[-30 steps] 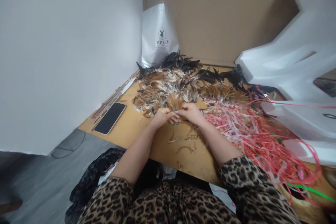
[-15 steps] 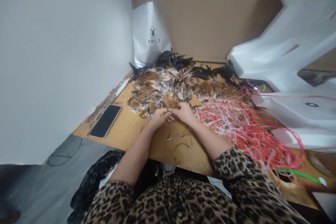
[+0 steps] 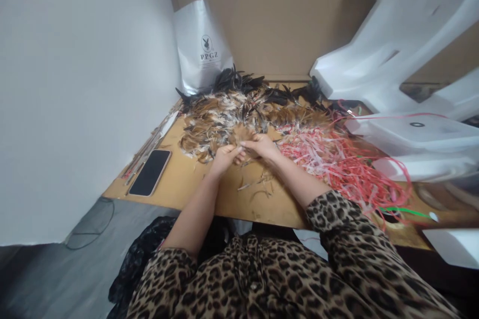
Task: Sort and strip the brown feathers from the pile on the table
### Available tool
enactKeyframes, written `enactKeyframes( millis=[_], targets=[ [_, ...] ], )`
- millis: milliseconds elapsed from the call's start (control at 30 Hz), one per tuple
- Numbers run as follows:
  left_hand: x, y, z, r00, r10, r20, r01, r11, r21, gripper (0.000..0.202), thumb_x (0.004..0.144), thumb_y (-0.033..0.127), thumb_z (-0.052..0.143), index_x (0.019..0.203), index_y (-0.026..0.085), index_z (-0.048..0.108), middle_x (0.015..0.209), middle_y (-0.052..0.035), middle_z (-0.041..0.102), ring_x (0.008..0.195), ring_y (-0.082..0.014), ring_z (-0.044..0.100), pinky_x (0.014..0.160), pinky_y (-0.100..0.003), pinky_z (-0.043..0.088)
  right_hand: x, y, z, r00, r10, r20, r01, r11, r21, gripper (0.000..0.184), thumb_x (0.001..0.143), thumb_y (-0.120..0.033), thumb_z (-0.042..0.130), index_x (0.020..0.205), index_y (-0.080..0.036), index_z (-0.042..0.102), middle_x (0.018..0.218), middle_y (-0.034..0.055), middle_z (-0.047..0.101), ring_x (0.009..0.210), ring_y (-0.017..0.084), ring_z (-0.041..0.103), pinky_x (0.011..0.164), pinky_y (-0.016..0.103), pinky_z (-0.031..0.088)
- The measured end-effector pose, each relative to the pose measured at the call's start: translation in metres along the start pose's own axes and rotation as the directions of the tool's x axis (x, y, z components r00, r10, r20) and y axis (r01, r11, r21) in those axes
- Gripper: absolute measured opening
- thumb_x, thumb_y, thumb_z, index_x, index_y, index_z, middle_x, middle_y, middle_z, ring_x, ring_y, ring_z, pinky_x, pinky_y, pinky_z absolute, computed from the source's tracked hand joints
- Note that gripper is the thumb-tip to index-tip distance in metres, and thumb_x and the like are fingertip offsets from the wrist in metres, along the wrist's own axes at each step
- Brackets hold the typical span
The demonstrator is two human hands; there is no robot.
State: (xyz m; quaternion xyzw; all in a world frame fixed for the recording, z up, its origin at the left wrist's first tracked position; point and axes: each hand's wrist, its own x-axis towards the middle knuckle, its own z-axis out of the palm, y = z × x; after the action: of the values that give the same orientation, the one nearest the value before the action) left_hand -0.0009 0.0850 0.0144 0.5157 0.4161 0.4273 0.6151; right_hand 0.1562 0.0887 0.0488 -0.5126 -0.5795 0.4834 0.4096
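Observation:
Between my two hands, above the table's front half, is a small fan of brown feathers (image 3: 241,134). My left hand (image 3: 225,157) is closed at its lower left, thumb and fingers pinching the base. My right hand (image 3: 264,147) pinches the same bunch from the right, its thumb meeting the left thumb. The quill ends are hidden in the fingers. Just behind lies a wide pile of brown, white and black feathers (image 3: 209,124). A few loose feather scraps (image 3: 258,185) lie on the table below my hands.
A tangle of pink and white ribbon strips (image 3: 329,159) spreads at the right. On the left lie a phone (image 3: 150,173) and thin sticks (image 3: 144,152). A silver bag (image 3: 202,65) stands behind the feathers, white foam pieces (image 3: 411,132) at the right. The wooden table (image 3: 194,184) ends near my body.
The view has shifted slightly, so most things sit further left. My hands still pinch the feather bunch, which now looks more fanned out.

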Motion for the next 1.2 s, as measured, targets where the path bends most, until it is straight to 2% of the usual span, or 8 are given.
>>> enactKeyframes(
  millis=[167,300,433,633,833,933,1100,1200],
  targets=[
    [0.000,0.001,-0.002,0.998,-0.005,-0.066,-0.006,0.986,-0.164,0.037,0.063,0.041,0.069,0.079,0.008,0.065,0.078,-0.0115,0.069,0.056,-0.0096,0.060,0.050,-0.020,0.042,-0.011,-0.002,-0.033,0.974,0.030,-0.224,-0.001,0.991,0.130,0.037,0.058,-0.046,0.067,0.075,-0.014,0.064,0.057,-0.0007,0.058,0.046,0.007,0.042,0.048,0.022,0.034],
    [-0.002,0.002,-0.001,0.998,0.006,-0.060,-0.018,0.978,-0.207,0.037,0.062,0.038,0.070,0.081,0.007,0.065,0.086,-0.0138,0.069,0.064,-0.0111,0.062,0.055,-0.021,0.045,-0.027,0.000,-0.069,0.981,-0.079,-0.180,0.038,0.975,-0.221,0.028,0.062,-0.039,0.063,0.069,-0.012,0.066,0.064,0.0037,0.063,0.055,0.011,0.050,0.055,0.023,0.038],
    [-0.006,0.001,0.000,0.991,0.025,-0.131,-0.048,0.983,-0.176,0.034,0.061,0.037,0.071,0.077,0.007,0.064,0.075,-0.0099,0.068,0.057,-0.0094,0.060,0.052,-0.020,0.044,-0.041,0.005,-0.089,0.988,-0.097,-0.120,0.013,0.826,-0.563,0.021,0.065,-0.031,0.057,0.064,-0.012,0.066,0.057,0.0017,0.060,0.051,0.010,0.047,0.052,0.022,0.034],
    [-0.010,-0.006,0.000,0.986,0.065,-0.157,-0.070,0.997,-0.027,0.034,0.063,0.039,0.069,0.074,0.008,0.064,0.065,-0.0075,0.066,0.051,-0.0091,0.057,0.047,-0.019,0.041,-0.052,0.011,-0.090,0.994,-0.111,0.016,0.091,0.715,-0.694,0.015,0.065,-0.020,0.052,0.058,-0.014,0.064,0.056,0.0011,0.060,0.053,0.010,0.050,0.054,0.022,0.034],
    [-0.008,-0.009,-0.003,0.984,0.078,-0.162,-0.091,0.993,-0.079,0.034,0.064,0.039,0.069,0.076,0.007,0.063,0.067,-0.0073,0.066,0.051,-0.0083,0.057,0.048,-0.019,0.041,-0.053,0.013,-0.079,0.998,0.024,-0.062,-0.063,0.639,-0.766,0.008,0.060,-0.017,0.057,0.060,-0.017,0.066,0.060,0.0041,0.063,0.057,0.013,0.053,0.055,0.023,0.034],
    [-0.008,-0.008,-0.003,0.988,0.061,-0.144,-0.079,0.990,-0.118,0.033,0.064,0.038,0.069,0.076,0.007,0.063,0.067,-0.0073,0.066,0.052,-0.0078,0.058,0.049,-0.019,0.041,-0.052,0.014,-0.080,0.999,0.006,-0.043,-0.034,0.716,-0.697,0.008,0.061,-0.017,0.056,0.058,-0.016,0.064,0.057,0.0031,0.061,0.054,0.012,0.052,0.053,0.023,0.035],
    [-0.012,-0.005,0.000,0.999,0.034,-0.037,-0.041,0.974,-0.221,0.031,0.065,0.035,0.069,0.079,0.008,0.064,0.084,-0.0110,0.068,0.058,-0.0070,0.059,0.054,-0.018,0.043,-0.055,-0.001,-0.086,0.994,0.007,-0.113,-0.043,0.947,-0.319,0.018,0.066,-0.032,0.059,0.070,-0.014,0.063,0.048,-0.0025,0.052,0.040,0.007,0.042,0.041,0.019,0.030],
    [-0.016,-0.003,0.003,0.998,0.062,0.014,-0.054,0.948,-0.312,0.025,0.067,0.032,0.069,0.077,0.009,0.064,0.102,-0.0128,0.066,0.068,-0.0078,0.061,0.058,-0.018,0.045,-0.054,-0.017,-0.075,0.999,0.031,-0.006,-0.032,0.996,-0.080,0.026,0.069,-0.039,0.061,0.074,-0.014,0.063,0.042,-0.0044,0.047,0.035,0.005,0.034,0.036,0.018,0.024]
  ],
)
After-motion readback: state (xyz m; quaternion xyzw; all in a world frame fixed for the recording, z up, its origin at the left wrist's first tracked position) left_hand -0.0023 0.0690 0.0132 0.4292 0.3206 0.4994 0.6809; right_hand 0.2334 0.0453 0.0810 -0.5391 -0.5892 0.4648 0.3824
